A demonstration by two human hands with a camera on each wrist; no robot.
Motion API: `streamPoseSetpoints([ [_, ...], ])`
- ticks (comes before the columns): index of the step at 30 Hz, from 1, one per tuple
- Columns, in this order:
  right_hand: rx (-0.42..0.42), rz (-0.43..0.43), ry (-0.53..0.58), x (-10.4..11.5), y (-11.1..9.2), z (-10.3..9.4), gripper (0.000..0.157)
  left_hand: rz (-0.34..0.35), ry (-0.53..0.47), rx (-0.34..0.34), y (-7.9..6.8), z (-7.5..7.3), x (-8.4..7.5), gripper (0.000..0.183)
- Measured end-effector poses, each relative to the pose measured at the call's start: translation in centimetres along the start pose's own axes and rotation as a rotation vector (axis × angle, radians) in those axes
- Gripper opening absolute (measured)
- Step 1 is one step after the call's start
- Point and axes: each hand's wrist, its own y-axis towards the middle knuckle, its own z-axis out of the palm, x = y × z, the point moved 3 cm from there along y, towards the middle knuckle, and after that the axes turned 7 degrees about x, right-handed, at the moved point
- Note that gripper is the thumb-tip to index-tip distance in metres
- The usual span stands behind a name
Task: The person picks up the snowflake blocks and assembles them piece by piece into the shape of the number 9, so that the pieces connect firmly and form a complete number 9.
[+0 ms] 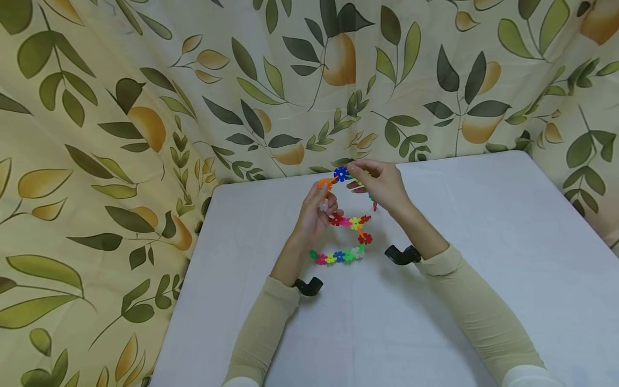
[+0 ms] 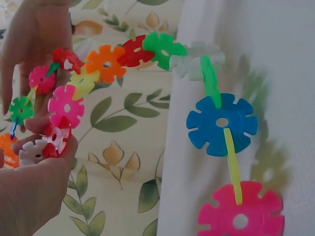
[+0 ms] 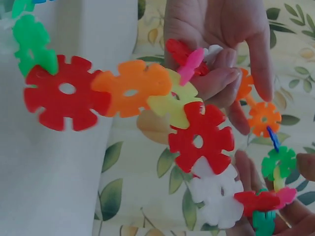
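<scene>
A chain of colourful notched plastic discs, like interlocking snowflake pieces (image 1: 340, 256), hangs between the hands and trails onto the table. My left hand (image 1: 311, 217) grips it near an orange disc (image 1: 325, 184) and a white disc (image 2: 32, 153). Close to the blue disc (image 1: 340, 173), my right hand (image 1: 384, 185) pinches the chain's raised part. In the right wrist view, a green disc (image 3: 279, 162) and a red disc (image 3: 257, 201) sit among the right fingers. Larger in the left wrist view, a blue disc (image 2: 221, 124) is slotted to thin-edged yellow and green ones.
A white-covered table (image 1: 232, 242) spreads under the arms, its far edge just beyond the hands. Behind it hangs a leaf-and-fruit patterned curtain (image 1: 290, 70). Black wrist-worn cameras (image 1: 402, 255) stick out from both sleeves.
</scene>
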Motion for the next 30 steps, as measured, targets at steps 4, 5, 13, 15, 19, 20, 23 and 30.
streamPoseSetpoints([
  [4, -0.043, 0.024, -0.082, -0.7, 0.2, -0.4, 0.046, 0.012, -0.055, -0.034, 0.3, -0.4, 0.0, 0.012],
  [5, -0.050, 0.039, -0.099, -1.0, 0.3, -0.5, 0.046, 0.016, -0.068, -0.045, 0.4, -0.6, 0.0, 0.013],
  [13, -0.050, 0.154, -0.138, -3.3, 0.6, -1.3, 0.050, 0.023, -0.142, -0.125, 1.4, -2.0, 0.5, 0.015],
  [15, -0.040, 0.168, -0.134, -3.8, 0.6, -1.5, 0.050, 0.024, -0.159, -0.143, 1.8, -2.4, 0.6, 0.015],
  [19, -0.020, 0.191, -0.095, -4.7, 0.7, -1.7, 0.045, 0.004, -0.176, -0.189, 2.6, -3.1, 0.7, 0.022],
  [20, -0.020, 0.196, -0.084, -4.9, 0.8, -1.8, 0.044, -0.007, -0.181, -0.196, 2.7, -3.2, 0.7, 0.028],
  [23, -0.028, 0.202, -0.034, -5.6, 0.9, -2.1, 0.041, -0.034, -0.197, -0.218, 3.3, -3.7, 0.8, 0.045],
  [30, -0.026, 0.267, 0.097, -6.9, 1.5, -2.5, 0.041, -0.064, -0.210, -0.268, 4.7, -4.4, 0.8, 0.048],
])
